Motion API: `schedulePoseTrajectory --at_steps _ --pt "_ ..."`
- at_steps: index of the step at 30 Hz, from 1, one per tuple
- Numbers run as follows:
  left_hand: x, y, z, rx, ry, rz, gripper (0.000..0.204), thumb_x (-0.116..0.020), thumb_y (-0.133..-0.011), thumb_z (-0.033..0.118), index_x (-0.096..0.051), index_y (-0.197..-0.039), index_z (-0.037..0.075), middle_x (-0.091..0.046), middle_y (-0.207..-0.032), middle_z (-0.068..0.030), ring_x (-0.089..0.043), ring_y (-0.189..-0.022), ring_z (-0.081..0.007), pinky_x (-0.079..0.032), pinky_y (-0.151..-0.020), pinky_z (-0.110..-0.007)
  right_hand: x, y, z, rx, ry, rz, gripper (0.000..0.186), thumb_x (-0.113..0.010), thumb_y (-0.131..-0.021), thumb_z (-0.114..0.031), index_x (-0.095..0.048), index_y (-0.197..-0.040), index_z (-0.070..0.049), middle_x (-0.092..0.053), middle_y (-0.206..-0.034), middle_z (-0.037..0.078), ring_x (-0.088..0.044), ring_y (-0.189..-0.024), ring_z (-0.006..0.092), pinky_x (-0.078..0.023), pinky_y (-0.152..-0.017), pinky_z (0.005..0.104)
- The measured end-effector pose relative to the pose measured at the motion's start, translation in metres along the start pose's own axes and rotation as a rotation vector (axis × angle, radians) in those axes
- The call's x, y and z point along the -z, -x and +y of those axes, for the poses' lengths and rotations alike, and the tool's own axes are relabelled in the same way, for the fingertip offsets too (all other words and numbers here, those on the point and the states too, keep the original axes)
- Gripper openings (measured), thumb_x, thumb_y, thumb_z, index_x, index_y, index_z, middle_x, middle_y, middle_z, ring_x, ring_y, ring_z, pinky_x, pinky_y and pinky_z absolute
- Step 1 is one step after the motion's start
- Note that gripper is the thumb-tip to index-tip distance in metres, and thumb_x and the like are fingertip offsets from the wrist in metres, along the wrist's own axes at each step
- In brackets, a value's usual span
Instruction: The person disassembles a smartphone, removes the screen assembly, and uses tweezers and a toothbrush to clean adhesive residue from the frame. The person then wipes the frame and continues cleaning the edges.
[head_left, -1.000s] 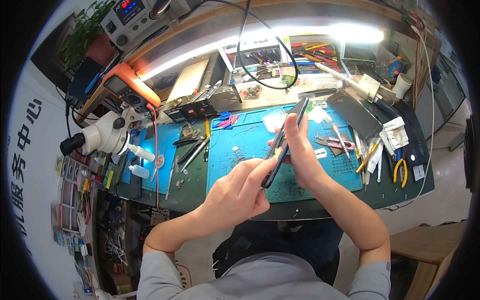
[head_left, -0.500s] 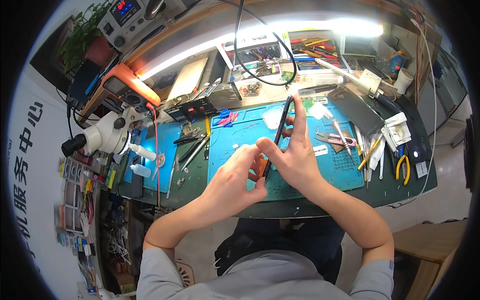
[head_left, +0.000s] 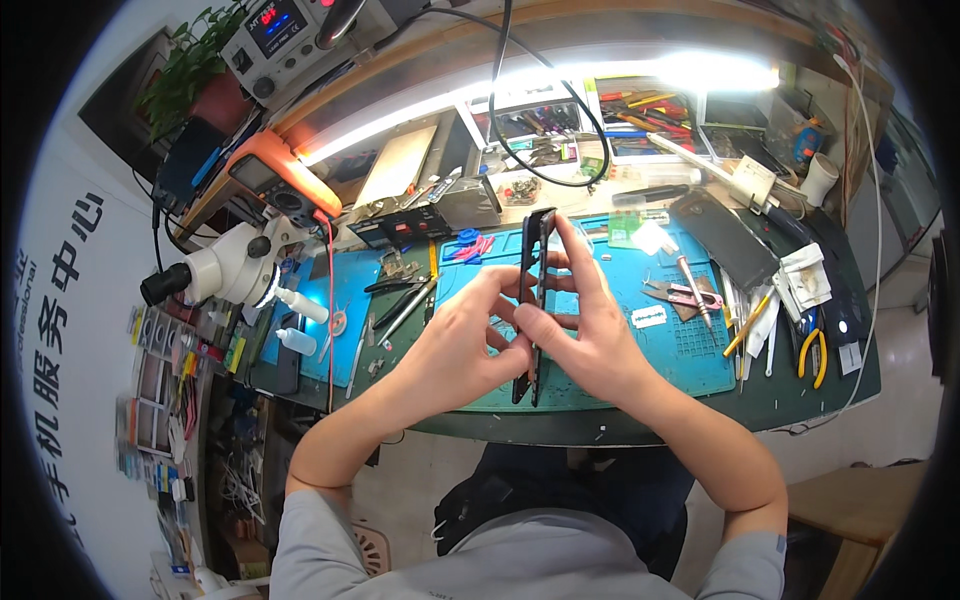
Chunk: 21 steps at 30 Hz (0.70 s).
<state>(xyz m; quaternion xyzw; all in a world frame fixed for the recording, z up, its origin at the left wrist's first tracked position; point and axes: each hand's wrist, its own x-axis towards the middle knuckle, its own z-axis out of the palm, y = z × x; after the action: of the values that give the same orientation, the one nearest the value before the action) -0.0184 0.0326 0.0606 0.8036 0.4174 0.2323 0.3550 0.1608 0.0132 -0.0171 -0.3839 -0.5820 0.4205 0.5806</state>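
Note:
A dark phone is held up edge-on over the blue work mat (head_left: 625, 375), split lengthwise into two thin layers with a narrow gap between them. My left hand (head_left: 468, 335) pinches the left layer (head_left: 521, 388), thumb toward me and fingers behind. Around the right layer (head_left: 537, 386) my right hand (head_left: 585, 335) is closed, its thumb across the near side and its fingers stretched up along the far edge. The inner faces of both layers are mostly hidden. On the mat to the right lie a razor blade (head_left: 648, 316), a screwdriver (head_left: 690, 280) and a pink-handled cutting tool (head_left: 708, 299).
A microscope (head_left: 225, 262) and an orange multimeter (head_left: 285, 180) stand left, near two small bottles (head_left: 297, 341). A large dark panel (head_left: 725, 240) and yellow-handled pliers (head_left: 812, 358) lie right. A black cable loop (head_left: 497, 110) hangs above the back; tool bins (head_left: 640, 115) line it.
The phone has turned from a slant to nearly upright, and its two layers now show apart. The left fingers have shifted along the phone. The whole view has moved slightly.

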Motion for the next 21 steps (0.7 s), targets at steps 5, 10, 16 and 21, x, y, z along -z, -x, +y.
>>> schedulePoseTrajectory --at_steps 5,10,16,21 --pt "0.022 -0.009 0.0 -0.008 -0.112 -0.16 0.064 -0.082 -0.096 0.026 -0.056 -0.149 -0.001 -0.07 -0.13 -0.0118 -0.072 -0.113 -0.0171 -0.06 -0.083 -0.033 0.014 -0.008 0.008 -0.184 -0.149 -0.049 0.095 -0.076 -0.102 -0.03 -0.017 -0.174 -0.015 -0.056 -0.143 0.02 -0.063 -0.13 0.0267 -0.062 -0.095 0.0419" --pt "0.02 -0.03 -0.044 0.073 0.405 0.012 0.09 -0.064 -0.107 0.052 -0.017 -0.171 0.01 -0.035 -0.169 -0.0187 -0.036 -0.157 -0.0318 -0.048 -0.115 -0.049 0.011 -0.012 0.008 -0.508 -0.476 -0.235 0.084 -0.065 -0.108 -0.04 -0.017 -0.174 -0.019 -0.059 -0.144 0.012 -0.065 -0.124 0.0209 -0.06 -0.091 0.0377" --pt "0.015 -0.051 -0.057 0.274 0.636 -0.153 0.066 -0.068 -0.106 0.046 -0.047 -0.157 0.008 -0.055 -0.148 -0.0111 -0.054 -0.137 -0.0221 -0.05 -0.111 -0.046 0.012 -0.008 0.021 -0.532 -0.382 -0.256 0.064 -0.049 -0.114 -0.043 -0.031 -0.165 -0.01 -0.058 -0.149 0.018 -0.068 -0.124 0.0263 -0.065 -0.093 0.0446" --pt "0.011 -0.04 -0.072 0.312 0.816 -0.141 0.053 -0.066 -0.108 0.039 -0.054 -0.148 0.007 -0.059 -0.138 -0.0065 -0.055 -0.134 -0.0169 -0.05 -0.109 -0.043 0.015 -0.009 0.03 -0.674 -0.569 -0.268 0.061 -0.046 -0.114 -0.047 -0.043 -0.158 -0.004 -0.065 -0.141 0.016 -0.07 -0.121 0.0252 -0.066 -0.09 0.042"
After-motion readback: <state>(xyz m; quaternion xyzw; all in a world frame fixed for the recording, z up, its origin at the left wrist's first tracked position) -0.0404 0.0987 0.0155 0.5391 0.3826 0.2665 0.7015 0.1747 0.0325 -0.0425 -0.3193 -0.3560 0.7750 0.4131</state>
